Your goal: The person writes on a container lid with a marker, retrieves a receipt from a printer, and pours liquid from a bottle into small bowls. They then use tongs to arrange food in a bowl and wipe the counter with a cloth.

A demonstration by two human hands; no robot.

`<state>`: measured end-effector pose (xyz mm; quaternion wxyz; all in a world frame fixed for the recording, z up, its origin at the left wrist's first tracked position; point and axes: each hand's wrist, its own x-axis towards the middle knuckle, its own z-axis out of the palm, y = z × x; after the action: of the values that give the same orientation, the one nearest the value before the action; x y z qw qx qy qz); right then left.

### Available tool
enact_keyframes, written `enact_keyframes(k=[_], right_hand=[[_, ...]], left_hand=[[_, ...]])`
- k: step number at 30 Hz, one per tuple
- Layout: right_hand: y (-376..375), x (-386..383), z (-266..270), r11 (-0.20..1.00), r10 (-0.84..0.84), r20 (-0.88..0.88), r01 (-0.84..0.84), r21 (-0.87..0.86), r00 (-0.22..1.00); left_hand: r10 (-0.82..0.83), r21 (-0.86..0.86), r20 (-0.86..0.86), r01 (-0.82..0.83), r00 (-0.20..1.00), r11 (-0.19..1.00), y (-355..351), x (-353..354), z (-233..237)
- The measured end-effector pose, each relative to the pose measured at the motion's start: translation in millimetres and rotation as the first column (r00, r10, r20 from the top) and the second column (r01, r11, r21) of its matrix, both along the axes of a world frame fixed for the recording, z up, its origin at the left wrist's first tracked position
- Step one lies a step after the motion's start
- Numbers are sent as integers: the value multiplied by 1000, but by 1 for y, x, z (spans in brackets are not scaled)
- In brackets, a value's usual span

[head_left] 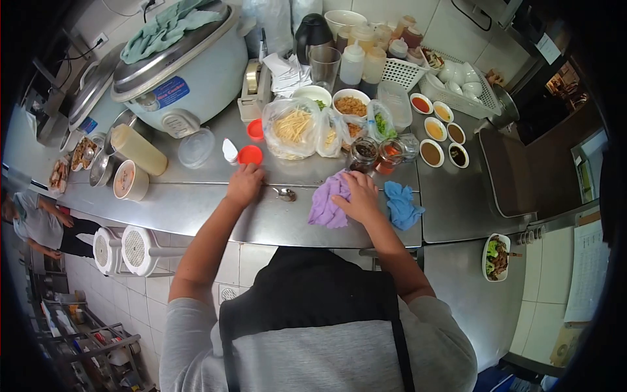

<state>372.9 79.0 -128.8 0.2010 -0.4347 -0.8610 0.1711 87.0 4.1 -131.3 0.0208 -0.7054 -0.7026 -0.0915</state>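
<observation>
My left hand (pixel 245 185) is on the steel counter at the near edge of a red round lid (pixel 250 155). Its fingers are bent and close together; the fingertips are hidden, so any grip on the lid cannot be made out. A second red lid (pixel 255 129) lies just behind. My right hand (pixel 358 196) is closed over a crumpled purple cloth (pixel 326 206) near the counter's front edge. To its right lies a blue cloth (pixel 403 206). Between my hands sits a small metal spoon-like piece (pixel 285 194). Two glass jars (pixel 364 153) stand beyond the purple cloth.
Bagged noodle-like strips (pixel 292 127), bowls and squeeze bottles (pixel 353 64) crowd the back. Several sauce cups (pixel 431 153) stand right, near a dish of food (pixel 496 258). Rice cookers (pixel 176 78) stand left. Another person (pixel 42 222) and white stools (pixel 138 250) are at lower left.
</observation>
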Motion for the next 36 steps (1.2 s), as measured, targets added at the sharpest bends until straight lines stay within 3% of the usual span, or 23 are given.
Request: enact_keyframes(k=[6,9,12,16,17,20,23,26,28,29,33,36], right_hand=[[-15,22,-6,991,123,-97,-117,70,988],[-17,31,-12,982,171,-134,-159,98,976],[-16,29,-13,984,168,-151,-156,90,974],[-13,30,-13,982,170,-150,-156,103,974],[-13,31,-13,984,164,-153,-150,101,975],[-14,30,-9,986,150,-139,-139,88,979],[-14,31,-9,986,154,-145,-143,87,977],[-14,32,-9,989,137,-165,-125,78,977],[-18,28,-10,991,115,-196,-100,86,974],[-21,26,-8,992,119,-128,-112,61,985],[-41,2,-2,992,104,45,-101,-75,994],[-37,-13,-10,998,61,121,-59,-22,991]], left_hand=[[-148,-117,-190,127,971,985,-3,-3,2],[-182,-9,-168,184,969,983,-11,1,4],[-150,-25,-130,148,980,989,-17,1,2],[-189,125,65,180,980,976,-20,9,7],[-107,173,96,90,990,981,-15,23,19],[-190,413,134,120,972,903,23,69,64],[-240,282,126,197,963,939,55,116,114],[-309,86,0,308,951,947,84,136,122],[-283,27,-60,285,957,958,101,147,117],[-259,-6,-93,259,961,966,105,149,115],[-321,98,205,306,925,947,110,152,124],[-368,162,365,331,855,930,108,141,130]])
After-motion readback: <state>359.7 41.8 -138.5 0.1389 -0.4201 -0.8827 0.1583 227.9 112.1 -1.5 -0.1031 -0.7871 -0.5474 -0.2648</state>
